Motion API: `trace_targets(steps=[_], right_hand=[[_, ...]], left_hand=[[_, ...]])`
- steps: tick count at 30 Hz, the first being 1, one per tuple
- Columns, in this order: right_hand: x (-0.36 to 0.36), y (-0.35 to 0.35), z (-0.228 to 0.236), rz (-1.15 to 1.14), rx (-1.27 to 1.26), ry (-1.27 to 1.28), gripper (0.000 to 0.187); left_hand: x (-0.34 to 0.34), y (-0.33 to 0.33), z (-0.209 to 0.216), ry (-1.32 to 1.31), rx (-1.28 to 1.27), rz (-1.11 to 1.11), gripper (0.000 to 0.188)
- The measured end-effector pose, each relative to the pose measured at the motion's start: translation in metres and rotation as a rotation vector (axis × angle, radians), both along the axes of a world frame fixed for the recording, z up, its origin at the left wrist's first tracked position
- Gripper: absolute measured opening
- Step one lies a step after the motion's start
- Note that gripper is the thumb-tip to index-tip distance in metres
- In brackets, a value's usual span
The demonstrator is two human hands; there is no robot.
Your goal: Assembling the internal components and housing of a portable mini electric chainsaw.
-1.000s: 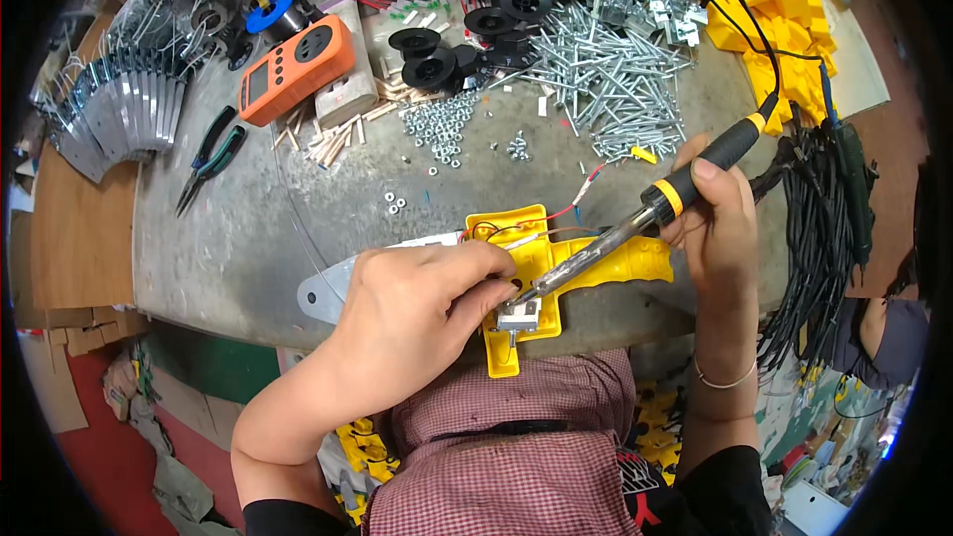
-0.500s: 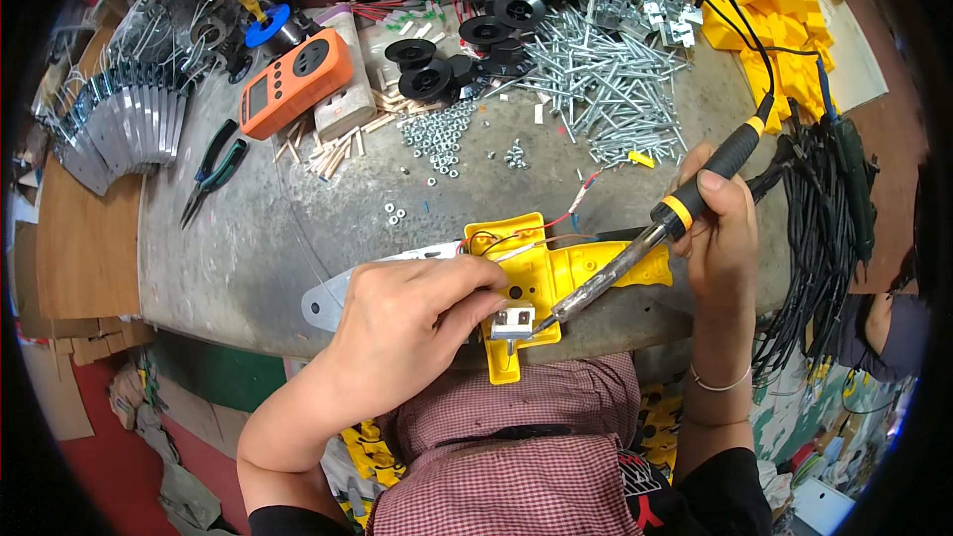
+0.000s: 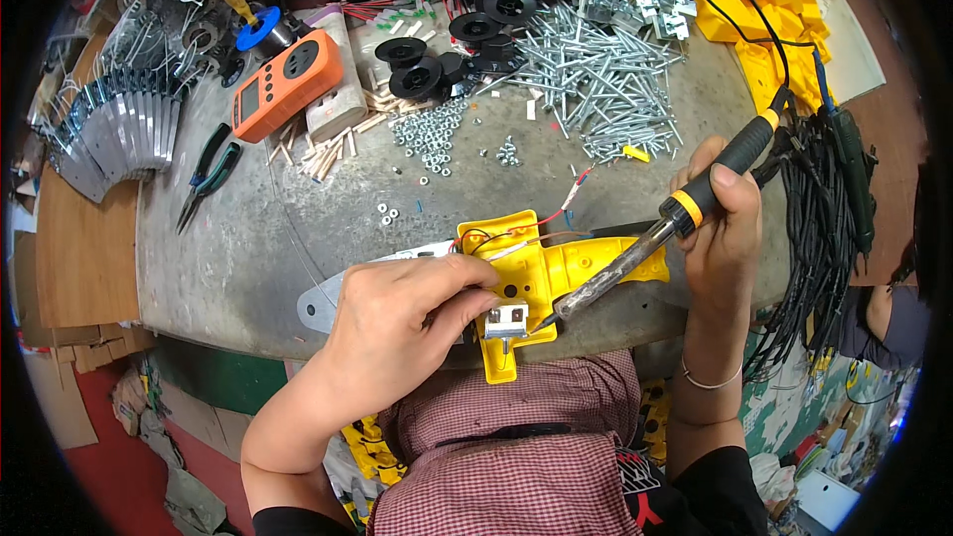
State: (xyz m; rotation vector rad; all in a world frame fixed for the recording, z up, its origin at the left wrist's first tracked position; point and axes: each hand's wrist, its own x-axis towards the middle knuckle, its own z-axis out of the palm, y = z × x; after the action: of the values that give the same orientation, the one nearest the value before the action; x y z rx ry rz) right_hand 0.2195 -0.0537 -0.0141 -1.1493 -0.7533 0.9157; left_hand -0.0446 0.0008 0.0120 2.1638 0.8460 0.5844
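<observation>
My right hand (image 3: 723, 213) grips a soldering iron (image 3: 620, 271) by its black and yellow handle, its tip slanting down to the left. That tip is just right of a small white and metal electrical part (image 3: 507, 320) with a short shaft; whether they touch I cannot tell. My left hand (image 3: 397, 313) pinches the part at its left side, over a yellow plastic housing half (image 3: 586, 263). Red, black and pale wires (image 3: 509, 231) run across the housing. A flat metal blade (image 3: 320, 308) sticks out at the left, partly behind my left hand.
Pliers (image 3: 210, 174) and an orange meter (image 3: 288, 86) lie at the left. Further back are nuts (image 3: 429, 137), black spools (image 3: 415, 76) and a heap of long screws (image 3: 606, 89). Yellow housings (image 3: 769, 15) and black cables (image 3: 819, 238) lie to the right. The bench's near edge runs beneath my forearms.
The soldering iron has shifted slightly right, its tip a little further from the electrical part. My left hand keeps its pinch on the part. The whole view has moved slightly.
</observation>
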Motion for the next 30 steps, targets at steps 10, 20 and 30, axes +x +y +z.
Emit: trace_targets(steps=[10, 20, 30], right_hand=[[-0.0016, 0.0, -0.0013, -0.028, -0.005, 0.005, 0.028], [0.0034, -0.0015, -0.0044, -0.008, -0.051, 0.026, 0.034], [0.0021, -0.0005, -0.0039, -0.055, -0.085, 0.025, 0.041]], left_hand=[[-0.001, 0.0014, -0.0009, -0.006, 0.032, 0.004, 0.012], [-0.0047, 0.0003, -0.0065, -0.046, 0.023, 0.01, 0.015], [-0.0063, 0.0028, -0.0082, -0.05, 0.042, -0.018, 0.017]])
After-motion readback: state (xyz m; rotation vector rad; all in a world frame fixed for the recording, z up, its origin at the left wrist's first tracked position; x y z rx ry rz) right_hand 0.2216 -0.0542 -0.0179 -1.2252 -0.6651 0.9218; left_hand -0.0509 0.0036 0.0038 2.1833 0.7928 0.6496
